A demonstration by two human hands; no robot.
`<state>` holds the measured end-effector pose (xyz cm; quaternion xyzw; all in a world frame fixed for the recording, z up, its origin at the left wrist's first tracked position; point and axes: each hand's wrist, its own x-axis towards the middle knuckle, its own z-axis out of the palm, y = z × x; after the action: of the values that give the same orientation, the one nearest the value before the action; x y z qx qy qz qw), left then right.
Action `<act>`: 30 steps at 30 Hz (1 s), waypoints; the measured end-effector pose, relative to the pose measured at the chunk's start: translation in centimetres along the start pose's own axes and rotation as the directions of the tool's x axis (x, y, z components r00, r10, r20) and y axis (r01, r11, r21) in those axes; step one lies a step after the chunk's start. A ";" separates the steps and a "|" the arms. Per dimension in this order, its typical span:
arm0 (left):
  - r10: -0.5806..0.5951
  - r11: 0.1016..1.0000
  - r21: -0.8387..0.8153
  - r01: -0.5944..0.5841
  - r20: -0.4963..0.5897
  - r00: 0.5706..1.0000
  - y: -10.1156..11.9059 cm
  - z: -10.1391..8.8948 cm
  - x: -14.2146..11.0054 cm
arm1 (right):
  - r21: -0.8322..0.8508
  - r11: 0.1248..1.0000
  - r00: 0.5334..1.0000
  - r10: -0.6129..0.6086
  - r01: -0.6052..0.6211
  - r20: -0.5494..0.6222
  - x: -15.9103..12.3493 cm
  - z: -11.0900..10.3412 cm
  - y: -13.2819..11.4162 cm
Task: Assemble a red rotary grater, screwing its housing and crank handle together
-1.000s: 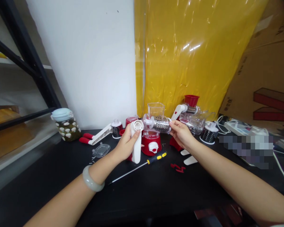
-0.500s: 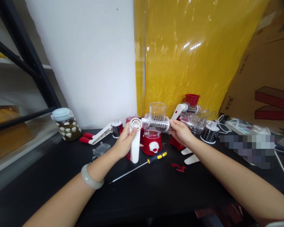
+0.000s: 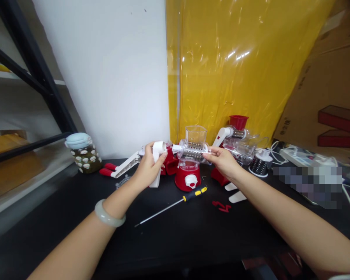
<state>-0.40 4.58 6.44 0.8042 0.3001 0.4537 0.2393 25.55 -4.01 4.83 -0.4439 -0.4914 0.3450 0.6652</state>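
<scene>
My left hand (image 3: 148,165) grips a white crank handle (image 3: 156,180) by its upper end. The handle's round socket is turned toward the drum and stands a little apart from it. In front of me is a rotary grater with a perforated metal grating drum (image 3: 195,151) lying level inside a clear housing, under a clear square hopper (image 3: 196,134). Its red base (image 3: 188,178) has a white knob. My right hand (image 3: 224,160) has its fingers closed on the drum's right end. A white shaft end (image 3: 176,149) sticks out at the left.
A screwdriver (image 3: 189,195) lies in front of the base, with small red pieces (image 3: 221,206) to its right. Another grater with a red hopper (image 3: 238,122) and a spare drum (image 3: 260,163) stand at right. A lidded jar (image 3: 84,155) and red-tipped handles (image 3: 108,169) are at left.
My left hand has drawn the crank handle left, off the shaft end, and turned it so the socket faces the drum. The right hand stays at the drum's right end.
</scene>
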 end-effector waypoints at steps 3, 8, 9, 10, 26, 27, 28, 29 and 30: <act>0.019 1.000 -0.014 -0.018 0.062 0.998 -0.2 -0.1 0.0 | 0.016 1.000 1.000 0.002 -0.002 0.003 -0.1 0.1 0.1; 0.092 0.994 0.047 -0.097 0.102 0.991 -1.2 0.2 -0.1 | 0.058 0.998 1.000 -0.001 -0.001 0.028 -0.4 0.3 0.1; 0.107 0.992 0.058 -0.113 0.107 0.988 -1.4 0.2 -0.2 | 0.063 0.998 0.999 -0.005 0.003 0.034 -0.4 0.4 0.0; 0.114 0.991 0.061 -0.122 0.115 0.987 -1.5 0.3 -0.2 | 0.066 0.998 0.999 -0.008 0.006 0.038 -0.5 0.4 0.0; 0.129 0.989 0.042 -0.142 0.234 0.964 0.3 0.2 0.9 | 0.088 0.996 0.995 -0.021 0.013 0.095 -0.1 0.2 0.3; 0.151 0.985 0.050 -0.168 0.241 0.959 0.1 0.2 1.0 | 0.090 0.996 0.995 -0.024 0.015 0.094 -0.1 0.2 0.3; 0.169 0.981 0.055 -0.188 0.250 0.953 0.0 0.2 1.0 | 0.091 0.996 0.995 -0.026 0.017 0.094 -0.1 0.2 0.3; 0.179 0.978 0.055 -0.200 0.262 0.948 0.0 0.3 1.1 | 0.092 0.996 0.995 -0.027 0.018 0.096 0.0 0.3 0.3; 0.184 0.977 0.054 -0.206 0.276 0.943 -0.1 0.4 1.2 | 0.092 0.996 0.995 -0.027 0.018 0.097 0.0 0.3 0.3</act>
<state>0.42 5.40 6.87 0.8933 0.2020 0.3488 0.1987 25.26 -3.83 4.62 -0.3899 -0.5122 0.3808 0.6638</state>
